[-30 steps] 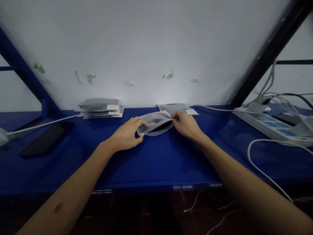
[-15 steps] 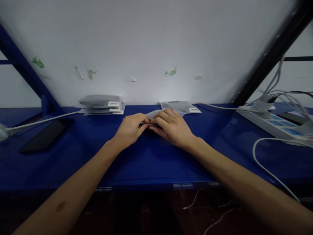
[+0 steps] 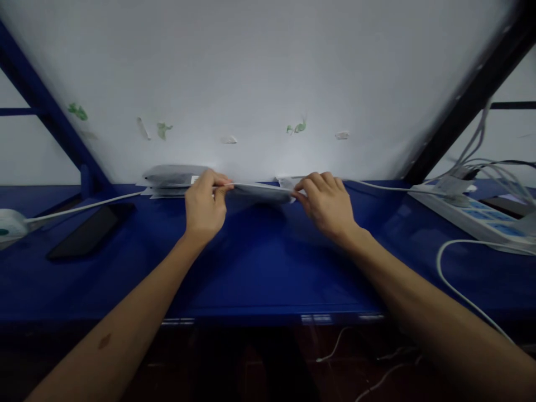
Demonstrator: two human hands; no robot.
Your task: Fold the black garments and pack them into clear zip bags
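Between both hands a frosted plastic bag (image 3: 262, 193) is stretched out flat, with something dark inside that I cannot make out. My left hand (image 3: 206, 204) pinches its left corner between thumb and fingers. At the opposite corner my right hand (image 3: 328, 202) has the bag in a pinch as well. The bag is held above the blue table (image 3: 268, 268), near the wall. Behind my left hand lies a stack of similar packed bags (image 3: 171, 177). Partly hidden behind my right hand is another bag (image 3: 287, 181).
A black phone-like slab (image 3: 92, 231) lies at the left by a white cable (image 3: 84, 205). On the right are a white power strip (image 3: 481, 215) with tangled cables and a looped white cord (image 3: 439, 262). A white wall (image 3: 259, 84) closes off the back.
My hands have moved apart from their meeting point, the left one leftward and the right one rightward. The bag's edge is now drawn out between them. The view has shifted slightly.
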